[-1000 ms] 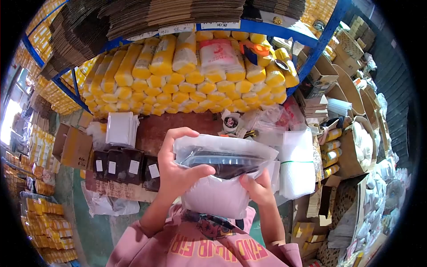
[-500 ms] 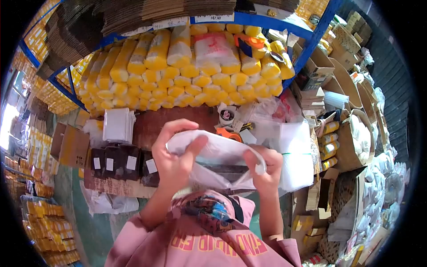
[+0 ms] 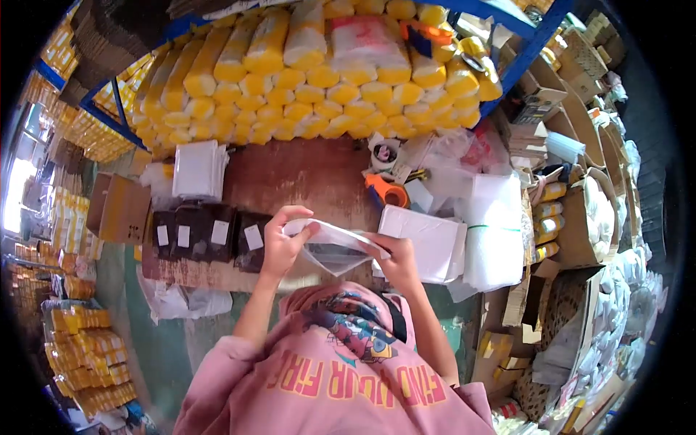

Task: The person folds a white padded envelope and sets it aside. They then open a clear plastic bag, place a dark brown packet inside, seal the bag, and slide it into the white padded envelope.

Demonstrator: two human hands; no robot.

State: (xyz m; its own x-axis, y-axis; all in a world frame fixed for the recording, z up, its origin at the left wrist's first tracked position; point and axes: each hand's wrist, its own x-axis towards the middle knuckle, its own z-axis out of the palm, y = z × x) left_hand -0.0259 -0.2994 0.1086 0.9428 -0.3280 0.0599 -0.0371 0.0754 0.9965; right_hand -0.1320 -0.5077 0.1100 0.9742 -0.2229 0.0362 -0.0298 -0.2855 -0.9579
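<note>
A white, partly see-through bag (image 3: 337, 250) is stretched between my two hands in front of my chest, above the table's near edge. My left hand (image 3: 285, 243) pinches its left end, thumb on the near side. At the bag's right end, my right hand (image 3: 395, 259) is closed on the rim. The lower part of the bag hangs in a point. Just right of my right hand lies a stack of flat white pouches (image 3: 424, 243). Dark packages with white labels (image 3: 192, 233) stand in a row left of my left hand.
An orange tape dispenser (image 3: 386, 191) lies behind the white pouches. A white roll with a green band (image 3: 494, 230) stands at the right. White folded bags (image 3: 197, 170) sit back left. Yellow-ended packages (image 3: 312, 94) are piled along the back, beside a blue shelf post (image 3: 525, 58).
Both hands and the bag have moved down, away from the camera, and the bag looks narrower. The stack of white pouches, hidden before behind my right hand, now shows.
</note>
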